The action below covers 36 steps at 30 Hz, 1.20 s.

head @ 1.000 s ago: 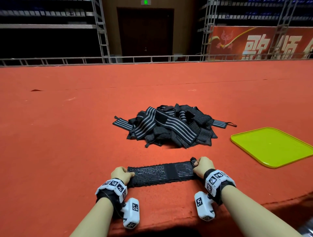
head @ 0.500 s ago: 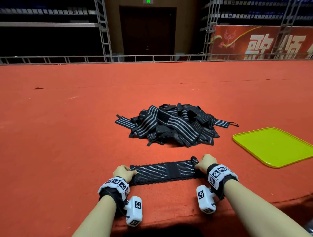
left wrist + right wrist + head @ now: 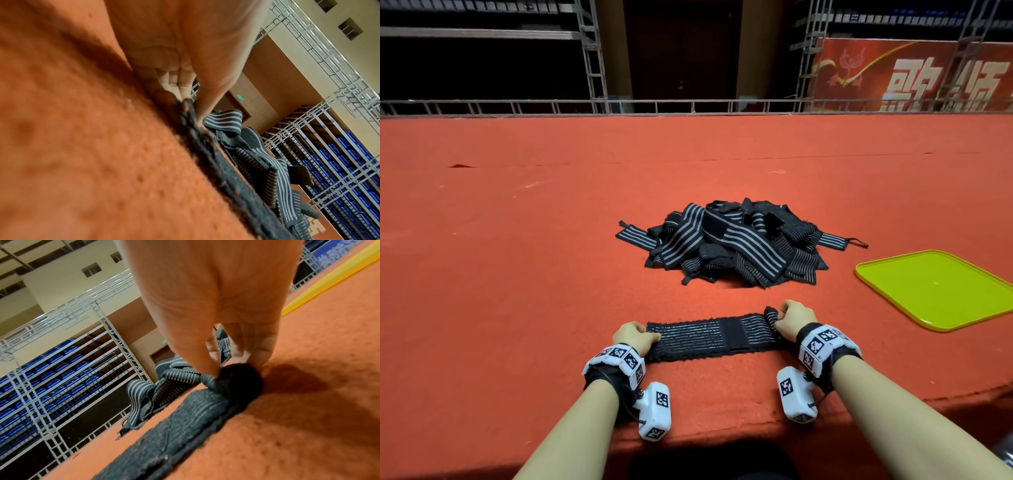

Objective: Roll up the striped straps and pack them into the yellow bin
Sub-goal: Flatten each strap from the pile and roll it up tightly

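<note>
counter [image 3: 517, 274]: big red felt-covered surface, everything sits on it, and the person is right at its near edge.

pile [image 3: 726, 246]: messy heap of black striped straps out past the hands, roughly centre, none of them rolled as far as I can see.

yellow bin [image 3: 941, 291]: really more of a shallow tray, off to the right and a bit further out than the hands. Nothing in it yet. It's well apart from the pile but near the right wrist.

strap [image 3: 712, 337]: the one being worked on. Lies flat between the two hands with its long axis running left-right, parallel to the counter edge, with a dark patch around the middle.

roll [image 3: 240, 378]: small start of a coil at the strap's right end, only a turn or so by the look of it.

right hand [image 3: 791, 317]: fingers and thumb curled down around that little coil, clamped on it.

left hand [image 3: 635, 337]: pinching the far left end of the strap, thumb and fingertips closed on the edge, holding it down against the felt.

what matters next: I'd guess the coil has to travel leftward along the strap toward the left hand, so the right hand does the rolling and the left just anchors. Then the right hand is also the closer one to the bin for the drop-off.
</note>
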Available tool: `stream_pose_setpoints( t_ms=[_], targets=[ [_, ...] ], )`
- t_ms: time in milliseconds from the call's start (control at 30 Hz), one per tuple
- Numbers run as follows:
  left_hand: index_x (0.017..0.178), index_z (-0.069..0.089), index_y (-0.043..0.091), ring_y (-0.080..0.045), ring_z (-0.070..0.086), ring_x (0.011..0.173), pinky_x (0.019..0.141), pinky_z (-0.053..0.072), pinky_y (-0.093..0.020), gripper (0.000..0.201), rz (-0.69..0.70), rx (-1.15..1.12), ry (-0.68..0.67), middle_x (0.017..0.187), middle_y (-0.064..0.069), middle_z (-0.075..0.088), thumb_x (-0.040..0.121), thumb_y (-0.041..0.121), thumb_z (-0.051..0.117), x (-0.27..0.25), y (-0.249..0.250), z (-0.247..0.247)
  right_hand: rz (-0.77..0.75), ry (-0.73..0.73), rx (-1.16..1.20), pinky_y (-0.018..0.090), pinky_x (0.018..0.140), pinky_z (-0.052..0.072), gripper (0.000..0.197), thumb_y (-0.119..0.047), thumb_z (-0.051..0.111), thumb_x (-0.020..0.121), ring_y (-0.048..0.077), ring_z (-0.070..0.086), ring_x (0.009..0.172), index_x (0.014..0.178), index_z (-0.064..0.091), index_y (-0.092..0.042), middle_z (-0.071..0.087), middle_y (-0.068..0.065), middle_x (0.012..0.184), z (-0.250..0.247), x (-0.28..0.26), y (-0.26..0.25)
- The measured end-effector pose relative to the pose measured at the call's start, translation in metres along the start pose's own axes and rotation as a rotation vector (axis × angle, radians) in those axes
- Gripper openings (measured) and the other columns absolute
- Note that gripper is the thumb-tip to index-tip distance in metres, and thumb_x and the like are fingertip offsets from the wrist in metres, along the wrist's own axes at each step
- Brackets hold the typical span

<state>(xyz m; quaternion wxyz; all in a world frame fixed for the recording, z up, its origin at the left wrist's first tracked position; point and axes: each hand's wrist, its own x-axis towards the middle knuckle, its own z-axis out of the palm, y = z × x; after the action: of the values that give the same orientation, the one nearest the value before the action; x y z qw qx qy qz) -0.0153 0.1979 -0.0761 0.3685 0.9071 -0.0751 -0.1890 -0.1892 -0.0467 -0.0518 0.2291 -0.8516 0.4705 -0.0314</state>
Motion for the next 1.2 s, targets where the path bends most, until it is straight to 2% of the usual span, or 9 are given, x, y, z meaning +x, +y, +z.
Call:
stream_pose_setpoints(
  t_ms=[133, 233, 400, 633, 833, 933, 1000, 1100, 1200],
  targets=[
    [0.078, 0.055, 0.013, -0.021, 0.052, 0.082, 0.070, 0.037, -0.024, 0.019, 0.041, 0.070, 0.015, 0.085, -0.006, 0.058, 0.082, 0.024, 0.070, -0.001, -0.001, -0.002, 0.054, -0.025, -0.009, 0.028, 0.065, 0.041, 0.027, -0.028, 0.062, 0.086, 0.027, 0.054, 0.078, 0.098, 0.056, -0.004, 0.065, 0.016, 0.102, -0.001, -0.002, -0.005],
    [0.081, 0.055, 0.012, -0.021, 0.050, 0.082, 0.071, 0.037, -0.024, 0.017, 0.055, 0.095, 0.029, 0.085, -0.006, 0.058, 0.083, 0.023, 0.069, -0.004, 0.000, 0.000, 0.071, -0.031, -0.021, 0.027, 0.062, 0.041, 0.030, -0.030, 0.063, 0.086, 0.026, 0.055, 0.075, 0.073, 0.049, -0.007, 0.061, 0.012, 0.088, 0.002, -0.004, -0.009],
    [0.086, 0.055, 0.013, -0.024, 0.056, 0.090, 0.075, 0.039, -0.025, 0.017, 0.046, 0.076, 0.025, 0.088, -0.006, 0.058, 0.083, 0.023, 0.069, -0.004, 0.000, -0.001, 0.001, -0.005, 0.008, 0.028, 0.067, 0.042, 0.018, -0.020, 0.065, 0.081, 0.028, 0.059, 0.084, 0.088, 0.050, -0.011, 0.064, 0.013, 0.099, 0.009, -0.010, -0.017],
    [0.085, 0.055, 0.013, -0.020, 0.051, 0.084, 0.072, 0.038, -0.024, 0.018, 0.034, 0.050, 0.026, 0.088, -0.005, 0.058, 0.082, 0.022, 0.070, -0.001, -0.001, 0.002, -0.039, -0.019, 0.197, 0.023, 0.068, 0.040, 0.011, -0.018, 0.064, 0.078, 0.021, 0.057, 0.078, 0.076, 0.054, -0.016, 0.060, 0.001, 0.078, 0.010, -0.015, -0.007],
    [0.092, 0.060, 0.011, -0.026, 0.060, 0.099, 0.076, 0.040, -0.025, 0.018, 0.057, 0.103, 0.030, 0.097, -0.009, 0.065, 0.083, 0.024, 0.068, -0.003, -0.002, 0.000, 0.027, -0.047, 0.081, 0.026, 0.060, 0.037, 0.028, -0.024, 0.065, 0.081, 0.026, 0.051, 0.077, 0.099, 0.053, -0.005, 0.059, 0.012, 0.091, 0.015, -0.014, -0.019],
    [0.100, 0.061, 0.009, -0.025, 0.060, 0.100, 0.076, 0.041, -0.026, 0.021, 0.096, 0.134, 0.060, 0.100, -0.008, 0.065, 0.084, 0.022, 0.067, -0.003, -0.002, -0.001, 0.020, -0.052, 0.027, 0.025, 0.049, 0.034, 0.021, -0.020, 0.062, 0.082, 0.026, 0.053, 0.073, 0.071, 0.048, -0.009, 0.057, 0.011, 0.083, 0.019, -0.013, -0.025],
    [0.091, 0.054, 0.013, -0.025, 0.058, 0.093, 0.072, 0.040, -0.026, 0.015, 0.102, 0.111, 0.079, 0.092, -0.004, 0.059, 0.084, 0.019, 0.066, -0.004, -0.003, -0.001, 0.013, -0.047, -0.004, 0.026, 0.057, 0.037, 0.029, -0.017, 0.059, 0.083, 0.028, 0.055, 0.075, 0.062, 0.040, -0.012, 0.059, 0.013, 0.084, 0.021, -0.015, -0.028],
    [0.072, 0.041, 0.021, -0.022, 0.053, 0.081, 0.067, 0.037, -0.026, 0.029, 0.093, 0.060, 0.103, 0.081, 0.000, 0.053, 0.082, 0.016, 0.068, -0.002, -0.004, 0.001, -0.023, -0.050, -0.028, 0.027, 0.062, 0.037, 0.032, -0.018, 0.056, 0.084, 0.031, 0.059, 0.080, 0.058, 0.038, -0.012, 0.062, 0.018, 0.086, 0.022, -0.017, -0.032],
    [0.070, 0.038, 0.022, -0.021, 0.051, 0.078, 0.064, 0.035, -0.025, 0.032, 0.095, 0.052, 0.101, 0.086, -0.004, 0.056, 0.081, 0.016, 0.068, 0.001, -0.004, 0.003, -0.027, -0.080, 0.035, 0.027, 0.064, 0.037, 0.032, -0.022, 0.053, 0.088, 0.029, 0.052, 0.076, 0.061, 0.042, -0.011, 0.056, 0.014, 0.081, 0.016, -0.019, -0.030]
  ],
)
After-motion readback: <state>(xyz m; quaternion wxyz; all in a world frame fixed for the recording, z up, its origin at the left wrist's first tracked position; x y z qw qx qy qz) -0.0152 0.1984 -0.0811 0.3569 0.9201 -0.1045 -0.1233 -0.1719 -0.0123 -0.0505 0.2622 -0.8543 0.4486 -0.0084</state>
